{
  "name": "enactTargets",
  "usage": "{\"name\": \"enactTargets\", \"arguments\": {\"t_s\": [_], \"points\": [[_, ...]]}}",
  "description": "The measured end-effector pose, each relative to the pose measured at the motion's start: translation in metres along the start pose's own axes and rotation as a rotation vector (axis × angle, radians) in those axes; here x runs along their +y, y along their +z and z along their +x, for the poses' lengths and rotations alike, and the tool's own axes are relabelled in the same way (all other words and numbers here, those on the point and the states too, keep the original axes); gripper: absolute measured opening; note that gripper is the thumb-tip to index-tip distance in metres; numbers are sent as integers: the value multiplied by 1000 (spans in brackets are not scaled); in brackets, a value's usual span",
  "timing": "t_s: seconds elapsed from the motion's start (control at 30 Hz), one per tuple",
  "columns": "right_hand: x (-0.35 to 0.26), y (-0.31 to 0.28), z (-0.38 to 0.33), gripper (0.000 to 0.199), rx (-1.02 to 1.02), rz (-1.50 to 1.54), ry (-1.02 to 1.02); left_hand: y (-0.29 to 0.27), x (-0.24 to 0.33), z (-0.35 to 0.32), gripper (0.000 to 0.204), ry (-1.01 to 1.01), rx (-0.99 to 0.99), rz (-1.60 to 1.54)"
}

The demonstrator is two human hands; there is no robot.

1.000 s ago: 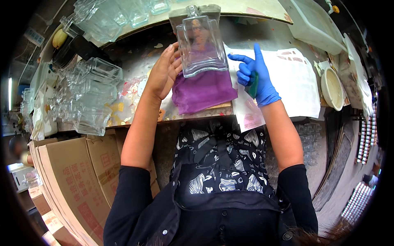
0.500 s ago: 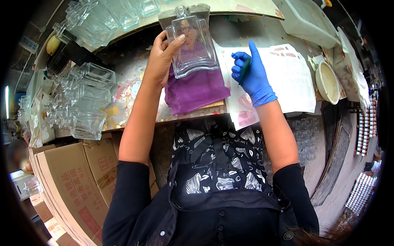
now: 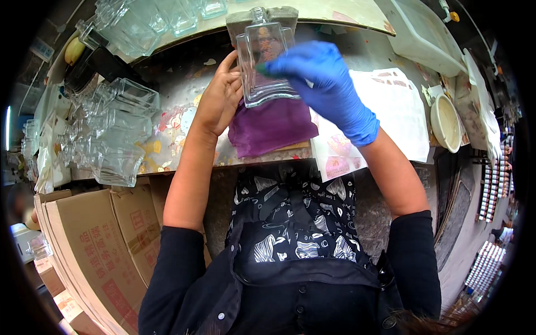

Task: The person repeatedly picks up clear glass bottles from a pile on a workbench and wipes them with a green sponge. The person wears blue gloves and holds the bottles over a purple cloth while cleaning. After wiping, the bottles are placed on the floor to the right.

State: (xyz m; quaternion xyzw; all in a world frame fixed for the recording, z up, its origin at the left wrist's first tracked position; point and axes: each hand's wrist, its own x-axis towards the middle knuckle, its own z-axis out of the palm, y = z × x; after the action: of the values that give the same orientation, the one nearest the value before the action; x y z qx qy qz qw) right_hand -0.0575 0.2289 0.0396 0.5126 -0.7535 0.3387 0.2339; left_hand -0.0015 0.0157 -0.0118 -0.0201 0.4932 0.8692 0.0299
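A clear, flat-sided glass bottle [image 3: 257, 53] with a narrow neck and reddish-gold markings lies on a purple cloth [image 3: 271, 129], its neck pointing away from me over a greyish padded support [image 3: 288, 18]. My bare left hand [image 3: 222, 99] has its fingers closed against the bottle's left edge. My right hand [image 3: 326, 81], in a blue glove, is over the bottle's right side. Its fingers pinch a small dark green, flat piece [image 3: 262, 68], which is at the bottle's front face. The glove hides part of the bottle and most of the green piece.
White printed sheets [image 3: 393, 111] lie to the right, near a whitish bowl [image 3: 445, 123] and a translucent plastic bin [image 3: 427, 36]. Several glass bottles [image 3: 120, 128] stand at the left, with more on the far shelf [image 3: 134, 25]. Cardboard boxes [image 3: 95, 251] sit below the table's left edge.
My right hand has swung left from above the sheets to the bottle, bringing the green piece to its face. My left hand has slid lower along the bottle's edge, its thumb off the front.
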Motion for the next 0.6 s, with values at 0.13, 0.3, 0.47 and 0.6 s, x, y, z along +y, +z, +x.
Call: {"name": "enactTargets", "arguments": {"t_s": [0.13, 0.3, 0.47, 0.6], "points": [[-27, -8, -32, 24, -229, -36, -27, 7, 3, -4, 63, 10, 1, 32], [-27, -20, -41, 32, -203, 282, 195, 12, -4, -2, 82, 77, 49, 302], [-22, -21, -29, 20, 154, 753, 903, 15, -7, 0, 99, 92, 75, 355], [-8, -4, -26, 26, 370, 791, 962, 26, -14, 8, 104, 158, 153, 495]]}}
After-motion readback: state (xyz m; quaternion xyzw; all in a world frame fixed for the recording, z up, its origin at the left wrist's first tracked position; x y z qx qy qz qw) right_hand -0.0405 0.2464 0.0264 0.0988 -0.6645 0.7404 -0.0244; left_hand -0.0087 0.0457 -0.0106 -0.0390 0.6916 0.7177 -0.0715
